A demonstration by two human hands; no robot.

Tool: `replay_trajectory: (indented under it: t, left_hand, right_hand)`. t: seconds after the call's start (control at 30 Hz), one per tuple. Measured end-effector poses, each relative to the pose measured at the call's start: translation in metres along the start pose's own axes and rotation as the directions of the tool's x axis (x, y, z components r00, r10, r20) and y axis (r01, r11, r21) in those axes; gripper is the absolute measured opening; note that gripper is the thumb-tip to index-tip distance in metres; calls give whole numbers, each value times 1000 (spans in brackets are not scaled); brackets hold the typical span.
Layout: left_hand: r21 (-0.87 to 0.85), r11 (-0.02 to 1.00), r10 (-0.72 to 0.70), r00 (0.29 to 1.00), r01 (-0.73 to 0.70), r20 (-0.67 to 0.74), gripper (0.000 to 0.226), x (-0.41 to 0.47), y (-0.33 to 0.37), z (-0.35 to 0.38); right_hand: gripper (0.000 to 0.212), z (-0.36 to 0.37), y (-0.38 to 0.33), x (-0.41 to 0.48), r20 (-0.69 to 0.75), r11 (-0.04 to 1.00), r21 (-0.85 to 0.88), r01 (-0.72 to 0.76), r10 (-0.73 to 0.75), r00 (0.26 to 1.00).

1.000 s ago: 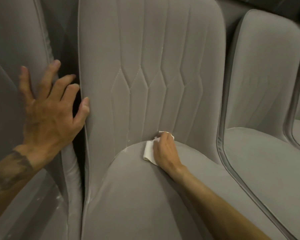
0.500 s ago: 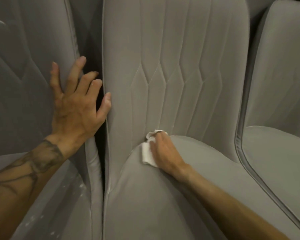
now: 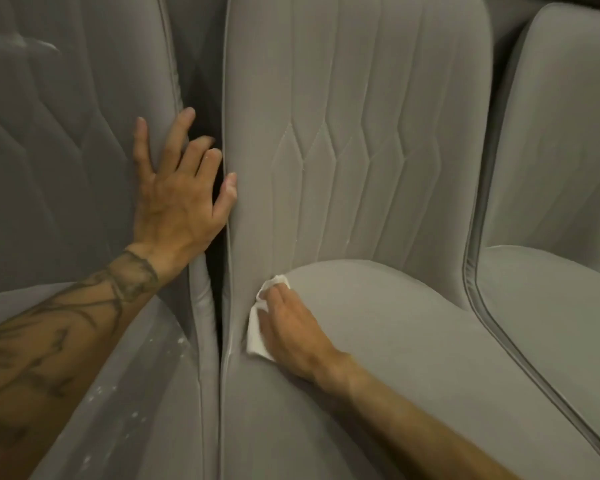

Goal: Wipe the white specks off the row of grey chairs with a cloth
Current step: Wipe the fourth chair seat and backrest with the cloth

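Three grey chairs fill the frame, side by side. Mid chair (image 3: 361,133) takes the centre, its stitched back upright & its rounded seat running to the bottom edge. Left chair (image 3: 49,150) fills the left side; right chair (image 3: 551,168) is at the right edge w/ piping round its seat. There's a dark gap btwn left & mid chairs.

Left hand (image 3: 179,199), centre-left, lies flat on the left chair's back edge, fingers (image 3: 182,129) spread apart & fairly straight, thumb touching the mid chair's edge across the gap.

Right hand (image 3: 291,327), lower centre, presses the cloth (image 3: 255,336) onto the mid chair's seat, right at the crease where seat meets back. Its fingers lie together on top; thumb's hidden. The white cloth pokes out at the fingertips & along the hand's left side.

Specks (image 3: 132,415), white, dot the left chair's seat at lower left.
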State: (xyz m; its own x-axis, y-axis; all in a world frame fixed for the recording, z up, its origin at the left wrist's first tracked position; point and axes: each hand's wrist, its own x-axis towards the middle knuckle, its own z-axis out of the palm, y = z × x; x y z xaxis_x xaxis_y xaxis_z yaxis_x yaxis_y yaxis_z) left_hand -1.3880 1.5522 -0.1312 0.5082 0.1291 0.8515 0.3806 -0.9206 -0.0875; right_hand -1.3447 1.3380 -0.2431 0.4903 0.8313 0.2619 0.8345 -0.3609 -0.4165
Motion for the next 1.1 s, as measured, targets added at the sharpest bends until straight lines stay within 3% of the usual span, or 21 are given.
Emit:
replay_trajectory:
  t: [0.1, 0.23, 0.33, 0.5, 0.63, 0.67, 0.77, 0.87, 0.97, 1.0, 1.1]
  left_hand:
    - [-12, 1000, 8, 994, -7, 106, 46, 1, 3, -16]
    - [-179, 984, 46, 983, -13, 177, 42, -25, 6, -46]
    - [-261, 964, 16, 963, 57, 268, 41, -77, 5, -73]
    - [-227, 935, -124, 849, 274, 514, 41, -157, -2, -107]
    - [-183, 909, -188, 762, 373, 620, 40, -175, -3, -118]
    - [-179, 908, -192, 756, 378, 626, 39, -177, -2, -121]
    - [-208, 899, -174, 751, 385, 637, 36, -181, -1, -130]
    - [-219, 894, -167, 745, 390, 646, 36, -182, -4, -139]
    - [-187, 881, -217, 722, 435, 657, 36, -187, -10, -153]
    - [-175, 875, -238, 715, 452, 658, 36, -190, -11, -159]
    - [-147, 865, -279, 702, 481, 655, 46, -198, -18, -175]
  right_hand:
    - [25, -25, 10, -14, 99, 982, 178, 67, -85, 991]
    - [24, -22, 7, 14, -36, 963, 168, -212, 221, 975]
    - [18, -5, -18, 10, -69, 945, 156, -287, 300, 951]
    - [16, -1, -63, -54, -3, 963, 219, -156, 160, 987]
    - [23, -20, -71, -88, 167, 948, 312, 63, -120, 979]
    - [22, -23, -71, -88, 130, 952, 304, 40, -83, 988]
    - [19, -23, -64, -75, -97, 943, 267, -200, 233, 968]
    - [23, -6, -82, -68, -116, 912, 255, -322, 359, 926]
    - [26, 21, -138, -74, -71, 913, 292, -284, 317, 946]
    - [26, 25, -156, -77, -55, 894, 375, -243, 283, 957]
    - [18, 32, -176, -75, -29, 940, 342, -7, 18, 999]
